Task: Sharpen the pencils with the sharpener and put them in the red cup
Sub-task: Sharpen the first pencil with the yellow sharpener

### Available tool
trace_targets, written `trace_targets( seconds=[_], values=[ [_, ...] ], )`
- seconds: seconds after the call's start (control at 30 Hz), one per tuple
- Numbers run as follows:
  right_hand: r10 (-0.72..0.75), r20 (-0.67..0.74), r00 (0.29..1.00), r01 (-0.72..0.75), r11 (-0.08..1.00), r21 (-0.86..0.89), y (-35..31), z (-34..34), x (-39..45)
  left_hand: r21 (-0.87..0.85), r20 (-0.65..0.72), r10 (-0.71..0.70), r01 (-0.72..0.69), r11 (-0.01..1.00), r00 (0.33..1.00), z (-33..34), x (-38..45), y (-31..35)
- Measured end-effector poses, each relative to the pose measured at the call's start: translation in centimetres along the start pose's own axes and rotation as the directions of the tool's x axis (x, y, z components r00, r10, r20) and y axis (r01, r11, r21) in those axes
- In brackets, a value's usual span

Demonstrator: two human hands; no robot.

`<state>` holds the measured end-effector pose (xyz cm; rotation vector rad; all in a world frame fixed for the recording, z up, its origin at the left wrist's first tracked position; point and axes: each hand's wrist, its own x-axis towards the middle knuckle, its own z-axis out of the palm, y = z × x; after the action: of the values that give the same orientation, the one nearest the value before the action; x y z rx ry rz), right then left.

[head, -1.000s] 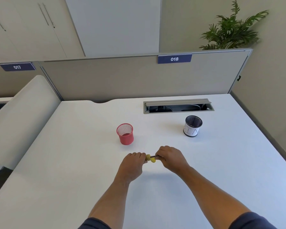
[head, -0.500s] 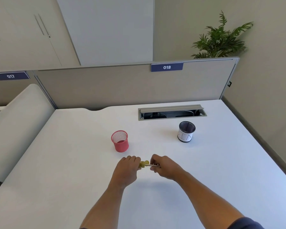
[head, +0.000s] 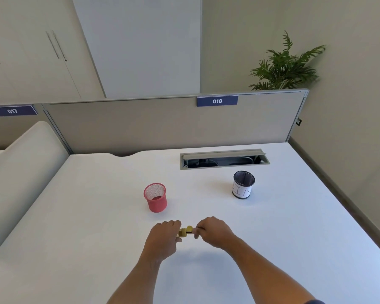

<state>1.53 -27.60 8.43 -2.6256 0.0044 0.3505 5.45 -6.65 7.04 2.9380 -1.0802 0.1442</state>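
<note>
A small yellow sharpener (head: 184,232) is pinched in my left hand (head: 164,238) just above the white desk (head: 97,227). My right hand (head: 213,232) grips a pencil (head: 190,232) whose tip goes into the sharpener; only a short dark stretch of it shows between the hands. The red mesh cup (head: 155,197) stands upright a little beyond my left hand, and I see no pencil sticking out of it.
A black mesh cup with a white label (head: 242,184) stands at the back right. Behind it is an open cable tray slot (head: 224,159). A grey partition (head: 162,123) closes the desk's far side, and a padded chair back (head: 20,172) is at the left.
The camera has tilted upward, so hands and cups sit lower in the frame. Both hands stay together on the sharpener and pencil; the gap between them has narrowed slightly.
</note>
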Motion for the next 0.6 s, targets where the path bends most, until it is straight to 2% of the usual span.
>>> trace_targets(
  seconds=[0.13, 0.2, 0.27, 0.3, 0.37, 0.43, 0.5, 0.6],
  values=[
    [-0.03, 0.063, 0.998, 0.018, 0.981, 0.194, 0.5, 0.0, -0.4, 0.002, -0.029, 0.004, -0.004, 1.0, 1.0, 0.1, 0.1, 0.0],
    [-0.054, 0.042, 0.998, 0.044, 0.977, 0.208, 0.9, -0.1, -0.6, 0.023, -0.059, 0.034, -0.032, 0.999, 0.998, 0.1, 0.1, -0.1],
    [-0.113, -0.063, 0.992, 0.116, 0.992, 0.047, 1.2, -0.2, -0.8, 0.04, -0.09, 0.065, -0.061, 0.997, 0.994, 0.1, 0.0, -0.1],
    [-0.192, -0.167, 0.967, 0.18, 0.98, -0.081, 1.3, -0.1, -0.8, 0.041, -0.102, 0.075, -0.071, 0.997, 0.992, 0.1, 0.0, 0.0],
    [-0.377, -0.365, 0.851, 0.265, 0.909, -0.322, 1.8, 0.6, -0.5, 0.038, -0.119, 0.081, -0.077, 0.996, 0.99, 0.0, -0.1, 0.4],
    [-0.454, -0.414, 0.789, 0.281, 0.866, -0.413, 1.8, 0.8, -0.3, 0.033, -0.128, 0.067, -0.063, 0.997, 0.989, 0.0, -0.1, 0.6],
    [-0.447, -0.411, 0.795, 0.283, 0.871, -0.401, 1.7, 0.8, -0.3, 0.037, -0.13, 0.063, -0.058, 0.998, 0.989, -0.1, -0.2, 0.7],
    [-0.304, -0.342, 0.889, 0.208, 0.934, -0.291, 1.1, 0.1, -1.1, 0.041, -0.122, 0.075, -0.07, 0.997, 0.99, -0.6, -0.2, 0.7]
  ],
)
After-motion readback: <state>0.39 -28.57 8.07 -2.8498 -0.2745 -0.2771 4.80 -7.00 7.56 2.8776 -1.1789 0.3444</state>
